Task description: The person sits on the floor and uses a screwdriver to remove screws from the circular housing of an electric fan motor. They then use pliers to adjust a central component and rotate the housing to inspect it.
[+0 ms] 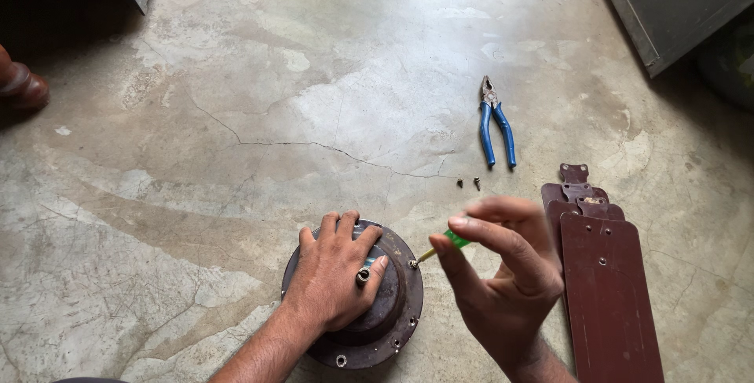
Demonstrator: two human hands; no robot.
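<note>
A round dark brown fan motor housing (393, 316) lies on the concrete floor at the bottom middle. My left hand (338, 277) rests flat on top of it, fingers spread, with the short metal shaft showing beside my thumb. My right hand (503, 273) hovers just to the right of it, pinching a screwdriver with a green handle (454, 238). Its thin yellowish shaft reaches down to a screw on the housing's rim (414, 262).
Blue-handled pliers (495, 124) lie on the floor further off, with two small screws (469, 183) just in front of them. Dark red fan blades (605, 289) are stacked at the right. Grey metal panels stand at the top corners. A crack runs across the floor.
</note>
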